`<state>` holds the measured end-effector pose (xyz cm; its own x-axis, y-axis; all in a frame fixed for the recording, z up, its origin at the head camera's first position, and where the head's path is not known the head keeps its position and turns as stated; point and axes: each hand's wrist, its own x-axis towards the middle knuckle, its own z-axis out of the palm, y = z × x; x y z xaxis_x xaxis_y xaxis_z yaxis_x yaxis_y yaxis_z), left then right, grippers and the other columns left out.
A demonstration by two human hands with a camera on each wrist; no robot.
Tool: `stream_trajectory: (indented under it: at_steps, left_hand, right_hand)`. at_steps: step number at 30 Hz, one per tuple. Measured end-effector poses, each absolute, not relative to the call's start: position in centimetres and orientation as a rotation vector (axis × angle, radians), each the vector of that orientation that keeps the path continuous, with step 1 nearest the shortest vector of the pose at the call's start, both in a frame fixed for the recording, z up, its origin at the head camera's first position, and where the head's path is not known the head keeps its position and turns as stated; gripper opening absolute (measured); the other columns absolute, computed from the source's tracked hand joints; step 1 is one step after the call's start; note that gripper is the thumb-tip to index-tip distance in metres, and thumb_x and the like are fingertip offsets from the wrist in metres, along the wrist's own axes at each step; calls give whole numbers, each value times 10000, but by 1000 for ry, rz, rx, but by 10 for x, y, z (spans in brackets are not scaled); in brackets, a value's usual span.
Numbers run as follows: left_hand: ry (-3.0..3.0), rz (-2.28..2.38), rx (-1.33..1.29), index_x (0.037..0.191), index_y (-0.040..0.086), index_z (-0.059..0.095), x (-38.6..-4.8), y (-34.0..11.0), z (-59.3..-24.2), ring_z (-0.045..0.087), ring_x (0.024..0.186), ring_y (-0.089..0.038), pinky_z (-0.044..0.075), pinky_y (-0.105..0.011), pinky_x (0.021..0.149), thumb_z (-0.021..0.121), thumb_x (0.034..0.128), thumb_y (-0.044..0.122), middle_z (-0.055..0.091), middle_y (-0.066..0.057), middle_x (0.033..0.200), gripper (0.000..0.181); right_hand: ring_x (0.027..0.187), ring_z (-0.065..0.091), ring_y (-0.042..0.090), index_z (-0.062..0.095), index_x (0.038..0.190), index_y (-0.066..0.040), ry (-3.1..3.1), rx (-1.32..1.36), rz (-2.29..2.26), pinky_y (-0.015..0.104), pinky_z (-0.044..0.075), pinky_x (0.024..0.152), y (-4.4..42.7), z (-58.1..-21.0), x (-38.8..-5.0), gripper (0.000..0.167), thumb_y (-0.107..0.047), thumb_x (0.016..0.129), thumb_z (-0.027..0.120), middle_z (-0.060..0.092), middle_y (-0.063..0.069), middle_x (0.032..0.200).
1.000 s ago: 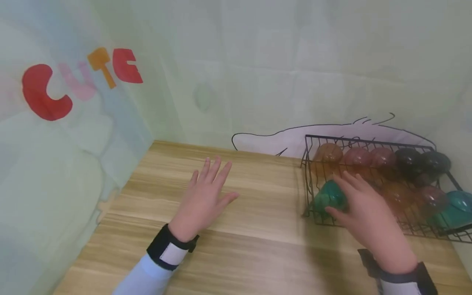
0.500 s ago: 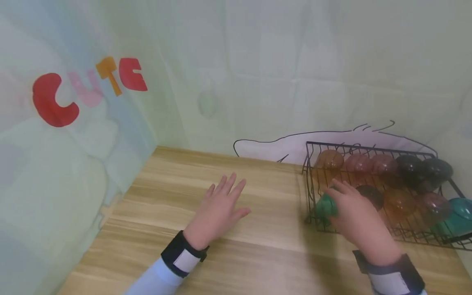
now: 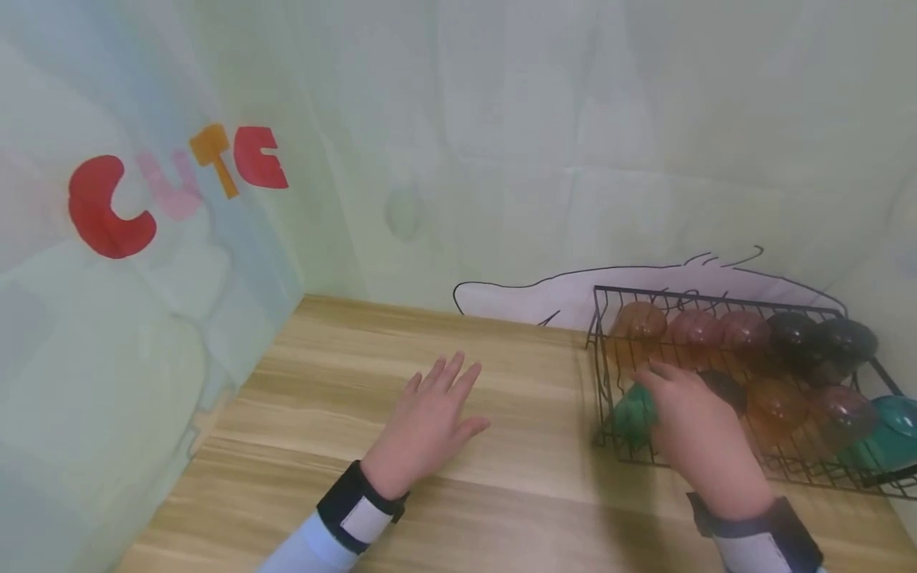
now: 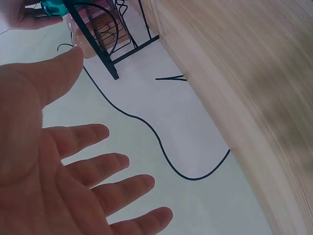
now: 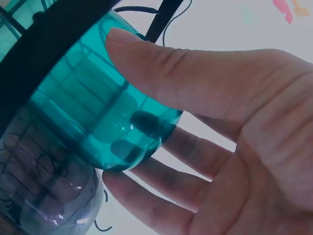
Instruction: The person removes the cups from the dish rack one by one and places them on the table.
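Pastel cloth (image 3: 501,103) backs the wooden table (image 3: 501,517); at the near left corner of the black wire rack (image 3: 716,300), the teal cup (image 5: 98,112) sits between the right hand's (image 3: 705,442) thumb and fingers, gripped at its rounded end (a dark cup (image 3: 725,390) stands just beside); the left hand (image 3: 423,434), fingers spread, lies well apart.

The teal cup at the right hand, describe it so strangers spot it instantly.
On the wooden table's right stands a black wire cup rack. At its front row's left end is the translucent teal cup. The right hand's grip sets it apart from the dark cup beside it and the other teal cup at the row's right end.
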<state>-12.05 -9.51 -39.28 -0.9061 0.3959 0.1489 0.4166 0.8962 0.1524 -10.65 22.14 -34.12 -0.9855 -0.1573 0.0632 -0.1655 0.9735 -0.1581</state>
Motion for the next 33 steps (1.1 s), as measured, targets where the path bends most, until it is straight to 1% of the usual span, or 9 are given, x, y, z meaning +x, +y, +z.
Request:
stream_trajectory:
  at_steps: [4,10,16,21,27,30,33]
  left_hand:
    - [-2946,-278,-616,1454,194,334,-119,-97,-393,339,1371,-336,341,-588,1054,491,872,607,306,-110,1521,730]
    - [-2907,-326,-553,1469,177,291,-119,-97,-390,301,1384,-361,282,-597,1088,513,868,592,265,-128,1535,764]
    - [-2893,-364,-498,1467,166,293,-120,-98,-388,275,1393,-371,266,-590,1100,501,871,596,278,-155,1523,764]
    - [-2954,-479,-448,1474,129,270,-122,-100,-391,266,1397,-366,279,-565,1105,502,865,605,265,-179,1522,807]
    - [-2974,-658,-381,1470,105,275,-124,-101,-395,261,1401,-355,267,-535,1123,498,859,620,266,-190,1518,830]
    - [-2953,-720,-369,1454,99,313,-126,-100,-395,294,1389,-344,283,-527,1117,483,854,638,299,-190,1503,824]
    - [-2930,-810,-372,1434,90,350,-128,-98,-396,331,1375,-325,312,-513,1105,456,851,663,342,-184,1484,824]
  right_hand:
    - [1188,454,461,564,1249,-94,-3071,231,251,630,458,825,221,-340,-104,651,73,635,701,472,226,1360]
    - [1175,456,455,558,1256,-103,-3002,216,272,656,426,837,226,-328,-96,688,14,610,762,484,213,1350]
    - [1175,479,414,563,1254,-127,-2898,254,332,631,426,857,231,-308,-90,699,-49,601,803,514,160,1343]
    - [1177,473,437,547,1288,-115,-2833,255,423,637,411,882,230,-296,-87,723,-91,620,823,502,188,1355]
    - [1174,485,449,526,1326,-180,-2691,233,557,647,445,849,210,-305,-92,723,-147,668,822,470,176,1397]
    - [1169,499,440,525,1327,-172,-2589,217,595,626,470,841,196,-316,-97,731,-142,665,832,484,180,1380]
    - [1164,521,414,543,1302,-137,-2486,207,626,569,508,836,179,-327,-102,716,-145,654,845,510,174,1354]
